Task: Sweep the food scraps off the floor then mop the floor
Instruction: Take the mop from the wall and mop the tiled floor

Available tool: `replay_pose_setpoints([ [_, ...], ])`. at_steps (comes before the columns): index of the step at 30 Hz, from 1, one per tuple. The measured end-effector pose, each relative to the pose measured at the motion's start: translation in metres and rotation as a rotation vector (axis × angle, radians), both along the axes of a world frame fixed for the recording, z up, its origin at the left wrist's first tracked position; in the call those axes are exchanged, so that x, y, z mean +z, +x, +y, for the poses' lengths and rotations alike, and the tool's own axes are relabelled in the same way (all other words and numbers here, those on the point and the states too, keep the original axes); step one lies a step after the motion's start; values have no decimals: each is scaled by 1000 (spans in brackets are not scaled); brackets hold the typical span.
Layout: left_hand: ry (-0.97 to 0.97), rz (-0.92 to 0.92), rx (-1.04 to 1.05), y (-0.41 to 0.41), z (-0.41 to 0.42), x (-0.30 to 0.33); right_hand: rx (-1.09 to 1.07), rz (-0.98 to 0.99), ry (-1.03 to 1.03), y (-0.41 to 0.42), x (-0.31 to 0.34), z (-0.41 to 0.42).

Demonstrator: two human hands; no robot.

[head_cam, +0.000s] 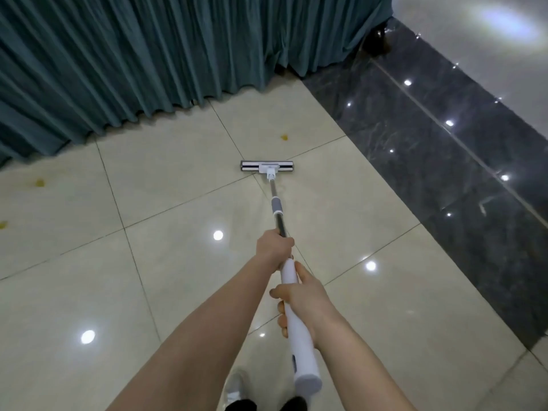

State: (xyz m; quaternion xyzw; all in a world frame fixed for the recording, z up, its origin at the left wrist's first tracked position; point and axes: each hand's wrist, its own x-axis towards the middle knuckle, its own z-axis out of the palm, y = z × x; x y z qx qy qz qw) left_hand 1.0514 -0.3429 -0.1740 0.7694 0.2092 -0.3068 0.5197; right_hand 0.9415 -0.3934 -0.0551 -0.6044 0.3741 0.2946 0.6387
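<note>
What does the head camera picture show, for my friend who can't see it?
A person grips a long mop with both hands, left hand ahead of right hand, its flat head on shiny beige floor tiles. Small yellow food scraps lie ahead of it and off to the left, near a green pleated curtain.

My mop (278,209) is white and grey; the tiles (166,179) are glossy beige, the border (444,161) veined dark grey, the curtain (148,54) teal, the scraps (40,183) yellow.

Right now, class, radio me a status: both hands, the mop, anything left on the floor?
Left hand and right hand grip the mop handle. Mop head flat on tiles. Yellow scraps ahead of it, more at left.
</note>
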Motion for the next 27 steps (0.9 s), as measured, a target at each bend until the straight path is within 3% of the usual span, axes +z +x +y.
replay_pose_setpoints([
  [9,48,-18,-19,167,-85,-1,17,-10,29,167,-6,-91],
  [27,65,17,190,447,-264,0,401,-39,-123,469,-11,-298],
])
